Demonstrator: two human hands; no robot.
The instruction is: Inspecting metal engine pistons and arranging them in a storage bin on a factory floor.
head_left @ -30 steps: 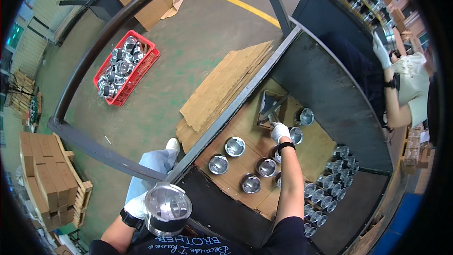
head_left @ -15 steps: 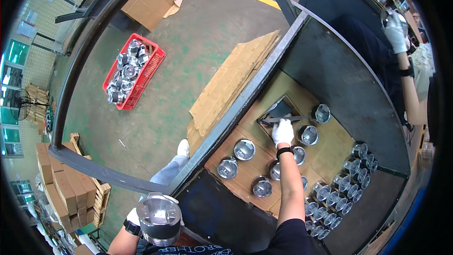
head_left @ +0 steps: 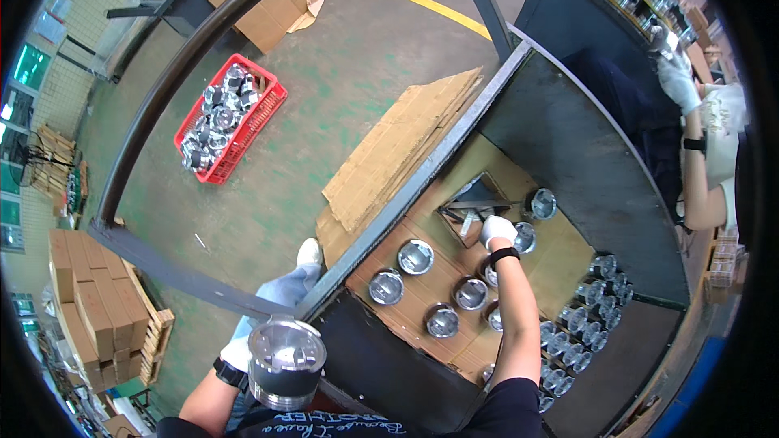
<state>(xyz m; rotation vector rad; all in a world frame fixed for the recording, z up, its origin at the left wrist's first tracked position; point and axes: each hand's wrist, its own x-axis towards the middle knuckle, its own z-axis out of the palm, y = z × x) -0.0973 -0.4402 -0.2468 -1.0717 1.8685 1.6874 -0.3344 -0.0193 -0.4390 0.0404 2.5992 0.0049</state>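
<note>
My left hand (head_left: 237, 352), white-gloved, grips a large metal piston (head_left: 286, 363) with a shiny crown and dark skirt, close to my body. My right hand (head_left: 497, 231), also gloved, reaches into the dark-walled bin and is closed at the edge of a square opening (head_left: 479, 191) in the cardboard layer. A dark strip and a small pale piece (head_left: 468, 222) lie by its fingers; what they hold, if anything, is hidden. Around that hand stand loose pistons, among them one beyond it (head_left: 542, 203) and one nearer me (head_left: 471, 293).
Several pistons (head_left: 574, 319) stand in close rows at the bin's right. A red crate (head_left: 258, 118) of pistons sits on the floor at left, beyond flat cardboard (head_left: 398, 142). Stacked cartons (head_left: 101, 300) stand far left. At right, a co-worker's gloved hand (head_left: 676, 77) holds a metal part.
My right hand has drawn back slightly toward me and to the right, baring the small pale piece. The piston in my left hand has shifted a little right and up.
</note>
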